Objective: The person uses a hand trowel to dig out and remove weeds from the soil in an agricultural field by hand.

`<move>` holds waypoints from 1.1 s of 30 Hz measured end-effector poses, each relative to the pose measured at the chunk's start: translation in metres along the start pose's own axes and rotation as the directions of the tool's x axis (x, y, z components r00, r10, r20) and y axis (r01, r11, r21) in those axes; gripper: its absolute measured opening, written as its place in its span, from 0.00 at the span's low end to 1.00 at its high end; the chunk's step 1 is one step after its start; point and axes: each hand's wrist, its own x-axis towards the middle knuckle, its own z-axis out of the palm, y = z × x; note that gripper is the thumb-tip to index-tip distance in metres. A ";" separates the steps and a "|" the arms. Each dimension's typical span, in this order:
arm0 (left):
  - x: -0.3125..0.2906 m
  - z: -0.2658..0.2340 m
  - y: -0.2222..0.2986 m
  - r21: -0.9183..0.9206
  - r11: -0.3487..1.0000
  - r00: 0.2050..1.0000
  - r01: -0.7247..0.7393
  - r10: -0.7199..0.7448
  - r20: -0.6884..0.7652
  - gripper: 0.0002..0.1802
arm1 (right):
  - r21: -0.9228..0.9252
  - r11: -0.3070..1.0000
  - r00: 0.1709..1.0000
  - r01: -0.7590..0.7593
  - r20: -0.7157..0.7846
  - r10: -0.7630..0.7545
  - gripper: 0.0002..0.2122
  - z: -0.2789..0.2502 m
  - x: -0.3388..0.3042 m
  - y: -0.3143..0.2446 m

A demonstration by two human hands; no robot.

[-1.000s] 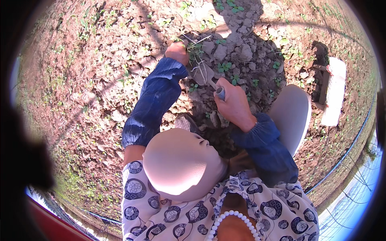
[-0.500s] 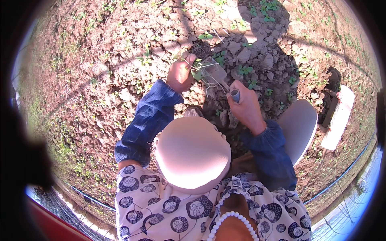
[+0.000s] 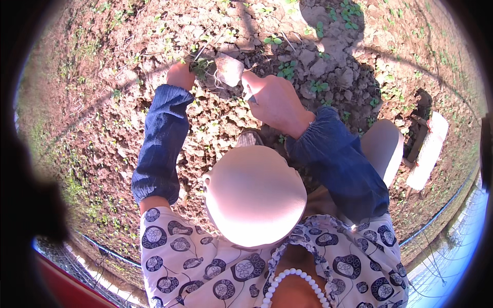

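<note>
My right hand (image 3: 275, 100) is closed round the short handle of a small trowel, whose soil-covered blade (image 3: 229, 70) points up and left over the dirt. Beside the blade's left edge, my left hand (image 3: 181, 76) is closed on a bunch of weeds (image 3: 203, 68), with green leaves and thin stems sticking out on its right side. Its fingers are partly hidden from above. Both forearms wear blue sleeve covers. Loose, clumpy soil (image 3: 215, 115) lies below the hands.
Small green seedlings (image 3: 318, 86) grow in the shaded soil right of my hands. My bent knee (image 3: 249, 195) rises in the middle, with a shoe tip (image 3: 250, 137) beyond it. At far right stands what looks like a low stool (image 3: 429, 151). A blue hose-like line (image 3: 441, 215) curves along the lower right.
Both hands have moved left and slightly away from me, the left with the weeds and the right with the trowel. The blade has turned and sits beside the left hand.
</note>
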 end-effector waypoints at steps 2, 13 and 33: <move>0.015 0.010 -0.004 -0.248 0.963 0.994 0.105 -0.110 -0.009 0.20 | -0.019 1.000 1.000 0.001 0.006 -0.001 0.13 -0.006 0.007 0.002; -0.012 0.020 0.010 -0.186 0.983 0.999 0.006 -0.014 -0.039 0.22 | -0.051 0.991 0.985 -0.125 0.118 0.130 0.10 -0.008 0.007 -0.008; -0.123 0.081 0.050 -0.616 0.744 0.922 -0.258 0.000 -0.386 0.34 | -0.324 0.906 0.948 0.274 -0.066 -0.311 0.12 -0.002 0.019 -0.010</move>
